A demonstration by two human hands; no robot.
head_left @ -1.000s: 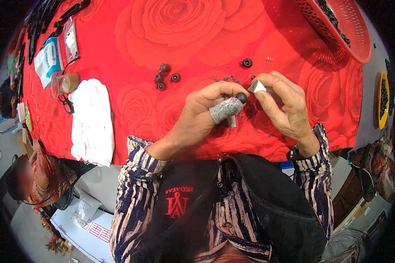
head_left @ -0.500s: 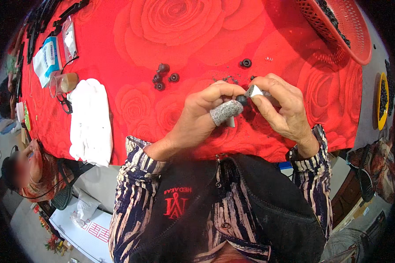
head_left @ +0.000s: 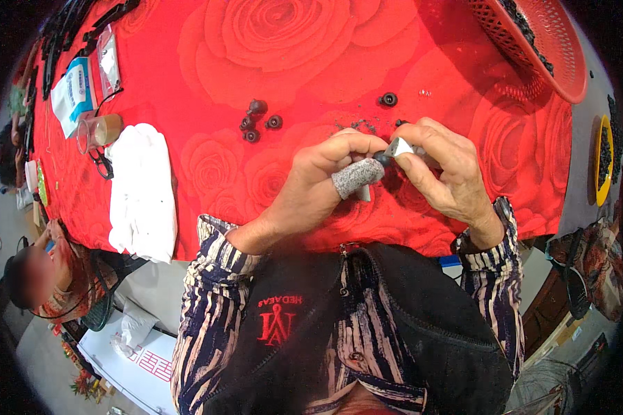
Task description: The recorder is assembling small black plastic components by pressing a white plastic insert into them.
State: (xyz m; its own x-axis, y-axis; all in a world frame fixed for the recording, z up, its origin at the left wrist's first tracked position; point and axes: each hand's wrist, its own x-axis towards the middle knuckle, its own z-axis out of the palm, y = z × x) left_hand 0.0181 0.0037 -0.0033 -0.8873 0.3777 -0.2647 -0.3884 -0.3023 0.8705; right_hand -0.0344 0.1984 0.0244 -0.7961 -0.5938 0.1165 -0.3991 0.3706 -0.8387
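My left hand (head_left: 310,169) pinches a small round black part (head_left: 382,159) between thumb and fingers. A speckled grey sleeve (head_left: 357,178) covers that thumb. Closed on a small triangular piece with white and dark grey faces (head_left: 398,147), perhaps a blade, my right hand (head_left: 450,162) holds its edge against the black part. A pale strip (head_left: 364,193) shows below my left thumb; what it belongs to is hidden. Black crumbs (head_left: 368,127) lie just beyond my fingers. Farther off sits one black ring-shaped part (head_left: 389,99), and several similar parts (head_left: 251,124) are grouped to the left.
A red plastic basket (head_left: 567,52) of black parts stands at the far right, with a yellow tray (head_left: 604,159) beyond the table edge. White folded cloth (head_left: 142,194), a cup (head_left: 106,130), glasses (head_left: 102,166) and packets (head_left: 75,97) lie left. Another person (head_left: 55,270) sits at lower left.
The triangular piece has shifted slightly left and down, over more of the black part. Both hands otherwise keep their place. The person at lower left has moved a little.
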